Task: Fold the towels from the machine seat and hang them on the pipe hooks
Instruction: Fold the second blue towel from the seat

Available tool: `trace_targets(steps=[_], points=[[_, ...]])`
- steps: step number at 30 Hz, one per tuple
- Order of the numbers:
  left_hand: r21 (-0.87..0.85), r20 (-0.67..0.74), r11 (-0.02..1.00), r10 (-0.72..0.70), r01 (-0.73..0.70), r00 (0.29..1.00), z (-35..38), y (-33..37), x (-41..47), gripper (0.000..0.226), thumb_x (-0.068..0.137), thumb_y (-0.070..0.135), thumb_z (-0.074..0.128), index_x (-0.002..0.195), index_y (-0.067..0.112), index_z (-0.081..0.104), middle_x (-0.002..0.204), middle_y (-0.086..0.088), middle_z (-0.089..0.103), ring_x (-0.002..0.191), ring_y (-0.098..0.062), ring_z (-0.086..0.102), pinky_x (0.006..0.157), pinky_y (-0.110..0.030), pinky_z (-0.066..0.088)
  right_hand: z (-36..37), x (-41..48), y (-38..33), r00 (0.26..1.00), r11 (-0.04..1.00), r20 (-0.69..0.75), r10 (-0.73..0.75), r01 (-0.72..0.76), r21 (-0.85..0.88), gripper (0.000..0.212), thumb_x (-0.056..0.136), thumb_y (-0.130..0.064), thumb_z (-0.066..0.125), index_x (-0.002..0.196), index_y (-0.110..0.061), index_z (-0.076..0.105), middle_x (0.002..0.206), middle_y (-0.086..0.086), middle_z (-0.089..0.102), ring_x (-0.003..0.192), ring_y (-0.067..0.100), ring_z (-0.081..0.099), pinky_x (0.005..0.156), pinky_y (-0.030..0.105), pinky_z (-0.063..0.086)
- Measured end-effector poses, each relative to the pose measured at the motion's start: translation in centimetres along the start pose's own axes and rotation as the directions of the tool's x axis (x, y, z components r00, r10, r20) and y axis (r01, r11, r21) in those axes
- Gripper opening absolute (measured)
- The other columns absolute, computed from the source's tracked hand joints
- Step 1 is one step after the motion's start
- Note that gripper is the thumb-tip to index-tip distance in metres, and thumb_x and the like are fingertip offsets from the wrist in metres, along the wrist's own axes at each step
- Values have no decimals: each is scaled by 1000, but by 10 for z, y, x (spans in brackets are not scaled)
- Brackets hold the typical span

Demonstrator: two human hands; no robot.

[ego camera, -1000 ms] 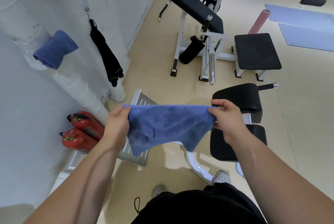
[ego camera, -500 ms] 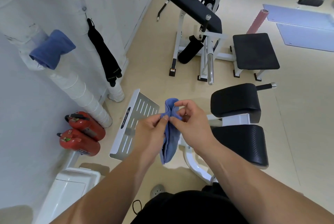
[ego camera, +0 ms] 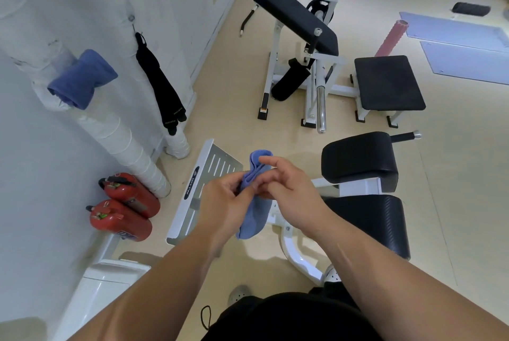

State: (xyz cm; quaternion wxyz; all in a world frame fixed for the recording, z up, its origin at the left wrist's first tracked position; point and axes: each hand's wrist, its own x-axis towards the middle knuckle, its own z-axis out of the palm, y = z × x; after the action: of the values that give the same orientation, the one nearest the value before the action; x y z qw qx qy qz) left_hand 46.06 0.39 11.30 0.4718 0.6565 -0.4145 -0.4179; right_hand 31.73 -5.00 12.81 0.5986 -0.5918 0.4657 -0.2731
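A blue towel [ego camera: 254, 216] hangs folded into a narrow strip between my hands, in front of my chest. My left hand [ego camera: 223, 200] pinches its upper left edge. My right hand [ego camera: 283, 183] pinches the top of the fold from the right, fingers curled over it. The black machine seat [ego camera: 369, 225] lies just right of my hands, with nothing on it. A second blue towel [ego camera: 82, 79] sits folded on a hook of the white wrapped pipe [ego camera: 121, 142] at the left wall. A black cloth [ego camera: 159, 84] hangs from another hook further along.
Two red fire extinguishers [ego camera: 124, 205] lie on the floor by the pipe's foot. A white slotted footplate [ego camera: 203, 183] stands below my hands. A bench machine [ego camera: 297, 15] and a black stool [ego camera: 388, 84] stand ahead. Mats [ego camera: 462, 46] lie at the far right.
A second ago I held the towel spread wide between both hands. My hands came together, folding it into a narrow hanging strip, and now pinch the fold's top.
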Motion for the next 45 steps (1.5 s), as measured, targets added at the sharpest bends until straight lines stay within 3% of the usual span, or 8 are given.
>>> trace_targets(steps=[6,12,18,26,32,35,42,45], points=[[22,54,1000,20,-21,998,-16,1,11,25,98,6,61,92,26,75,80,11,74,75,-11,68,69,-34,54,-22,13,9,958,738,54,-283,253,-625,35,78,-21,72,111,-31,70,112,-6,45,104,11,50,91,22,44],[67,96,995,62,-69,993,-42,10,19,23,100,9,59,94,24,75,92,-5,75,91,-29,69,83,-42,56,-49,25,-2,972,602,168,-164,234,-764,14,85,-34,77,86,-21,73,130,0,52,120,22,46,100,36,39],[-72,121,997,-17,26,993,-53,11,14,20,100,-5,51,102,-3,71,64,14,68,54,4,56,54,-9,42,-67,21,-27,983,775,183,-15,127,-619,18,94,-30,67,80,-24,58,82,1,62,64,13,48,63,36,49],[-67,429,996,-25,60,903,-60,37,28,85,82,-22,48,139,41,50,111,-15,71,80,-22,64,69,-31,48,-56,8,-46,983,936,109,-147,174,-307,19,99,-23,62,87,-12,51,65,-7,47,58,11,38,54,29,35],[43,718,999,-32,2,695,-43,77,38,57,72,-12,45,115,22,61,115,-23,63,90,-22,53,70,-34,36,-58,2,-55,980,973,85,-182,192,-129,15,98,-17,64,105,-21,51,76,19,66,66,22,53,62,36,41],[209,687,972,-68,-108,723,-33,88,43,43,67,3,45,91,23,74,84,13,68,72,-7,58,64,-20,40,-65,0,-51,985,986,57,-165,166,-22,36,99,-12,62,127,-28,48,91,29,67,77,29,64,75,47,53],[269,529,962,-111,-42,841,-24,85,52,57,65,8,45,100,36,81,123,-12,72,101,-29,64,85,-45,47,-69,-7,-13,994,983,106,-22,2,182,99,94,-2,66,153,-49,3,104,10,78,104,23,73,84,25,56],[187,440,982,-84,1,894,-31,90,54,59,66,4,44,102,31,81,120,1,74,111,-31,68,95,-49,53,-61,-3,6,987,991,154,-39,17,136,113,90,1,70,154,-50,-8,100,22,74,106,31,71,95,38,55]])
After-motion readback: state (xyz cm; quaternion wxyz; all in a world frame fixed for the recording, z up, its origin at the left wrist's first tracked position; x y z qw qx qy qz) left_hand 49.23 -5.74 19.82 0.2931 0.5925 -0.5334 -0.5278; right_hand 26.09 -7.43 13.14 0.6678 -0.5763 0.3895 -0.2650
